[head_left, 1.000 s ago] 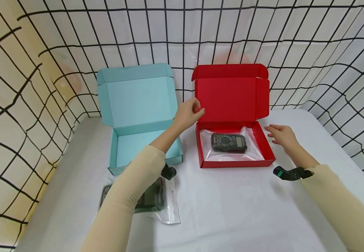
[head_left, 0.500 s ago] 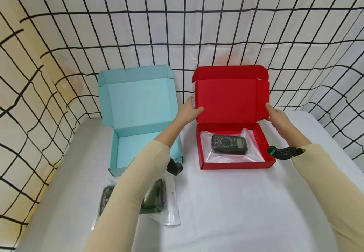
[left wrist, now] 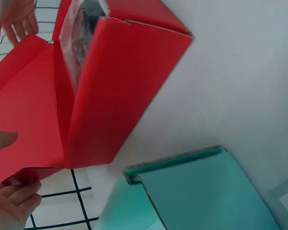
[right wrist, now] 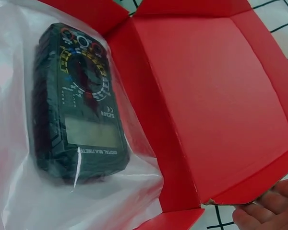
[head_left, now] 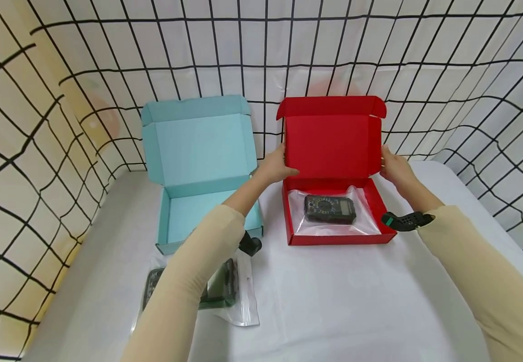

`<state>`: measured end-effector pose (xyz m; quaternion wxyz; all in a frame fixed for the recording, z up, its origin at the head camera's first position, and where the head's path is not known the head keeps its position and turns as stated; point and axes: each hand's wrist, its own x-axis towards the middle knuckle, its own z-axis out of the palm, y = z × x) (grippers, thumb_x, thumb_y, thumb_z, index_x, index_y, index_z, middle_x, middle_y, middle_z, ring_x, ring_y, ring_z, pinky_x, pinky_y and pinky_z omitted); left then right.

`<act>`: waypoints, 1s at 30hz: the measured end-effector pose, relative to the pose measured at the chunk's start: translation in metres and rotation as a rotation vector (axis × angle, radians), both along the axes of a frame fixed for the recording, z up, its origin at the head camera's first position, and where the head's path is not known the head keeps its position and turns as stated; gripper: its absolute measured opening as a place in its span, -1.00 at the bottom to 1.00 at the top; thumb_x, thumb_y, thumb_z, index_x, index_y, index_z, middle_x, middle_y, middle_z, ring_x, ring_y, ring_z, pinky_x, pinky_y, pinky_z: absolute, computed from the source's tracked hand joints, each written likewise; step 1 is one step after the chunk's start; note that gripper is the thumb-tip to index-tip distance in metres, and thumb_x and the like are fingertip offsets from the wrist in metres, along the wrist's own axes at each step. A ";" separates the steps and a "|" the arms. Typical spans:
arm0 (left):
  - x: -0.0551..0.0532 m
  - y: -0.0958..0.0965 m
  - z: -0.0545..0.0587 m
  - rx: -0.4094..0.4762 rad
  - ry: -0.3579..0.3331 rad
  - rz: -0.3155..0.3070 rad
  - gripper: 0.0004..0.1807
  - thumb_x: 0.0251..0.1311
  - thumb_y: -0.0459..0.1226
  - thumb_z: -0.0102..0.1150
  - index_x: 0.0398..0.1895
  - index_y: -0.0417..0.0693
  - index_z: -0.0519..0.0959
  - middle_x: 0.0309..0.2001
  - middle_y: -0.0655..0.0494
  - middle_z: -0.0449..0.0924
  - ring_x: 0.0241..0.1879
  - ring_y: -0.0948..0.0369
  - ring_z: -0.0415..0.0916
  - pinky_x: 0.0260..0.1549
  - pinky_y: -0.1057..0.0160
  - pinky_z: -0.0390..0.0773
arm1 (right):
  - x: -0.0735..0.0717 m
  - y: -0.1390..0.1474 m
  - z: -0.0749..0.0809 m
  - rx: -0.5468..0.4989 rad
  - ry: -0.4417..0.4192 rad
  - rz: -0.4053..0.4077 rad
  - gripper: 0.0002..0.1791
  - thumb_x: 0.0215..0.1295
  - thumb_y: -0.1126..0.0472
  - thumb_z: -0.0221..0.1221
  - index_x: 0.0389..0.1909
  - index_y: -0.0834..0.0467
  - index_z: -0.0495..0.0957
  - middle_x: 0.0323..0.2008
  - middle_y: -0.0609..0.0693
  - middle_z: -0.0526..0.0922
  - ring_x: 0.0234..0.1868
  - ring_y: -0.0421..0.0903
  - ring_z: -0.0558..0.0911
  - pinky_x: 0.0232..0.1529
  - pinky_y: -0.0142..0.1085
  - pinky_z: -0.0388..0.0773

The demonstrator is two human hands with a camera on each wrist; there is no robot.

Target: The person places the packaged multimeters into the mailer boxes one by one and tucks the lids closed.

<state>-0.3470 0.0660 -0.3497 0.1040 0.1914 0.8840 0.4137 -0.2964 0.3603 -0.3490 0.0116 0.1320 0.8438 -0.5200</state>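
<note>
A red cardboard box (head_left: 340, 240) stands with its lid (head_left: 333, 146) raised. Inside it, a black digital multimeter (right wrist: 89, 115) lies in a clear plastic bag (right wrist: 12, 143). My left hand (head_left: 274, 166) is at the lid's left side flap (left wrist: 33, 175), its fingers against the flap's outer side and its thumb apart over the lid's inner face. On the opposite side, my right hand (head_left: 396, 168) touches the right side flap (head_left: 375, 146) from outside; its thumb is hidden in the right wrist view. Both flaps lean inward.
Left of the red box stands an open light blue box (head_left: 164, 213). In front of it a second bagged multimeter (head_left: 153, 284) with a dark green pouch (head_left: 218, 289) lies on the white tablecloth (head_left: 334, 301), partly hidden by the left sleeve. Black wire mesh (head_left: 266, 65) surrounds the table.
My right hand has risen from beside the red box to the lid's right flap. My left hand's fingers have opened out and reached the left flap. Both flaps have swung inward.
</note>
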 end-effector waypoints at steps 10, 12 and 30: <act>0.002 -0.007 -0.003 0.026 0.024 -0.070 -0.05 0.05 -0.23 0.22 0.42 -0.12 -0.14 0.25 -0.06 0.28 0.18 0.09 0.30 -0.03 0.18 0.51 | 0.008 -0.007 0.002 -0.072 0.010 0.030 -0.23 0.37 -0.19 -0.57 0.38 0.31 -0.19 0.35 0.31 -0.01 0.33 0.14 0.13 0.27 -0.20 0.13; 0.003 -0.010 -0.003 0.010 0.016 -0.105 -0.02 0.05 -0.23 0.23 0.43 -0.09 -0.19 0.29 -0.03 0.23 0.21 0.10 0.27 -0.01 0.18 0.50 | 0.010 -0.007 0.002 -0.105 0.017 0.037 -0.25 0.38 -0.16 -0.58 0.38 0.32 -0.20 0.35 0.30 -0.03 0.34 0.13 0.12 0.27 -0.21 0.12; 0.010 -0.029 -0.002 0.101 -0.123 -0.240 -0.39 0.40 -0.23 -0.32 0.43 -0.01 -0.22 0.40 0.01 0.01 0.31 0.13 0.16 0.20 0.17 0.28 | 0.031 0.002 0.003 -0.601 0.005 -0.024 -0.12 0.24 -0.30 -0.30 0.40 0.21 -0.17 0.38 0.06 0.01 0.17 -0.19 0.35 0.17 -0.33 0.12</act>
